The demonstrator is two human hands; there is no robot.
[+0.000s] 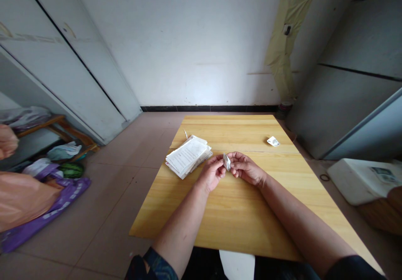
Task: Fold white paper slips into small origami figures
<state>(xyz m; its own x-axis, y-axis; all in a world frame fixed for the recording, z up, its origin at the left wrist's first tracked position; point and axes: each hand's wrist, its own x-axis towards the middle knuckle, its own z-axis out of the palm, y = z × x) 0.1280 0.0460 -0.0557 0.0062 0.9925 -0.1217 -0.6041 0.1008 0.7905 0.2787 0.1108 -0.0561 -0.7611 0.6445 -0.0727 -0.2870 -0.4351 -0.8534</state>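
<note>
Near the middle of the wooden table (176,217), my left hand (213,172) and my right hand (246,169) meet around a small folded piece of printed paper (226,162). Fingers of both hands pinch it from either side, and it stands on edge between them. Just left of my left hand lies a loose stack of printed paper sheets (188,154). Toward the far right of the tabletop sits another small white folded paper (273,141) with dark marks, apart from both hands.
A white wall (201,41) stands behind the table. Grey cabinets (354,70) are at the right, with a white box (361,179) on the floor before them. At the left are a purple bag (53,213), a watermelon (71,170) and a low wooden shelf (63,125).
</note>
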